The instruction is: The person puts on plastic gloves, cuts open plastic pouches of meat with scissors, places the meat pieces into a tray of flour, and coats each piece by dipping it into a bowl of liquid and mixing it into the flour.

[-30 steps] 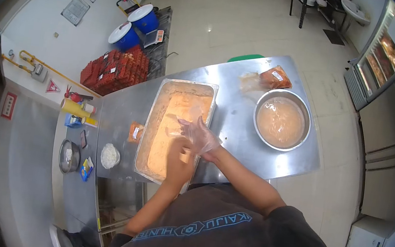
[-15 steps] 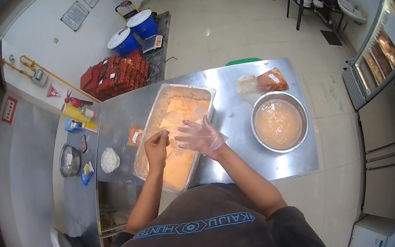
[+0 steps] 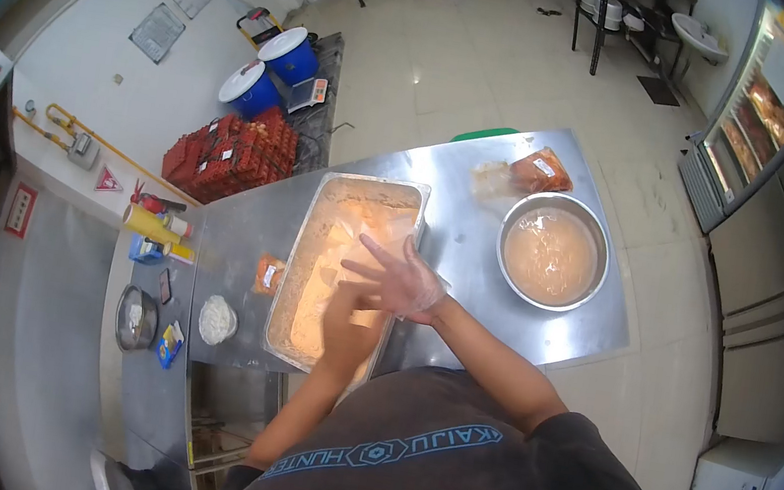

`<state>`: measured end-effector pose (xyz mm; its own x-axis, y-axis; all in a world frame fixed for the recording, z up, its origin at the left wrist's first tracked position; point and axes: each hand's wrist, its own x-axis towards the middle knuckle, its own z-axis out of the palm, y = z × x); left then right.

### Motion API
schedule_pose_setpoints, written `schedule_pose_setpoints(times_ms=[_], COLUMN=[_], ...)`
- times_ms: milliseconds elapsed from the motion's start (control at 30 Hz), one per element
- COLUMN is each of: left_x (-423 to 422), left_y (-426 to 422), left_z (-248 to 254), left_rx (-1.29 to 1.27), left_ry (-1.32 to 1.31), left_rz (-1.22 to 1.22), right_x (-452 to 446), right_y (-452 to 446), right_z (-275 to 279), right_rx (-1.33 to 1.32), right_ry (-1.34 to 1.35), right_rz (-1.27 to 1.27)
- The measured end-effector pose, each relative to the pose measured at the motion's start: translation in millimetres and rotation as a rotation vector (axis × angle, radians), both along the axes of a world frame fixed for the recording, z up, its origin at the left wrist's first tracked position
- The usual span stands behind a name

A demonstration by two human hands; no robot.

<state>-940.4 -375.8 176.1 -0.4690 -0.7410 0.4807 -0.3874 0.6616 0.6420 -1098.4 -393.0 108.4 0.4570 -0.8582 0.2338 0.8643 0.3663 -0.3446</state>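
Note:
My right hand, in a clear plastic glove, is spread with its fingers apart above the metal tray. The tray holds an orange-coloured powdery or batter-like mass. My left hand, ungloved, is beside the right palm over the tray; its fingertips are partly hidden, and I cannot make out what they hold. To the right of the tray stands a round metal bowl of pale orange liquid. Behind that bowl lies a clear bag with reddish contents.
A small orange packet and a white bowl are left of the tray. Farther left are a metal bowl and a yellow-blue packet. Red egg trays and blue barrels stand beyond the table.
My left hand moved away from the right hand to the left, then came back beside it. The right hand's fingers have spread apart. The view has shifted slightly.

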Motion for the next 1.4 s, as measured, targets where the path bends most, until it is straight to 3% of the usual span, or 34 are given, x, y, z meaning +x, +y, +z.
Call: schedule_pose_setpoints(times_ms=[100,367,467,567,700,800,900,967,1033,1133,1267,1333,1400], left_x=[-19.7,-25.1,-30.5,-32.6,-45.4,-50.0,-47.7,-44.7,-45.0,-51.9,-48.1,-44.2,-47.0], left_y=[11.3,9.5,11.5,12.0,8.7,2.1,13.7,17.9,21.6,-4.7,11.1,21.8,26.4], left_z=[-4.9,-7.7,-5.8,-0.9,29.0,22.0,8.7,-6.4,-23.4,-35.7,-47.5,-27.1,-5.9], left_rx=[0.083,-0.156,-0.193,-0.112,0.187,-0.348,-0.333,-0.246,-0.057,0.068,-0.061,-0.119,0.066], left_ry=[-0.073,-0.166,-0.145,-0.155,-0.221,-0.270,-0.329,-0.179,0.027,0.000,-0.209,-0.322,-0.218], left_rz=[-0.067,-0.226,-0.271,-0.279,-0.199,-0.442,-0.494,-0.361,-0.139,0.037,-0.227,-0.344,-0.214], right_x=[2.8,-3.5,-6.5,-16.8,-10.4,-8.5,-11.7,-13.5,-13.0,-14.5,-35.5,-35.5,-31.8], right_y=[-2.6,-13.1,-9.0,-5.1,-18.1,-19.2,-20.3,-15.3,-17.4,-28.7,-15.1,-11.6,-13.8], right_z=[4.1,7.6,19.1,28.0,21.6,21.7,28.2,33.2,30.3,37.3,52.5,51.9,45.0], right_rx=[-0.031,-0.112,-0.055,0.120,0.012,-0.091,-0.032,0.019,0.001,-0.026,0.057,0.101,0.121], right_ry=[0.044,0.078,-0.101,-0.099,0.048,0.256,0.392,0.554,0.369,0.147,-0.047,0.012,0.131], right_rz=[-0.078,-0.261,-0.306,-0.060,-0.178,-0.285,-0.333,-0.400,-0.478,-0.602,-0.468,-0.505,-0.565])
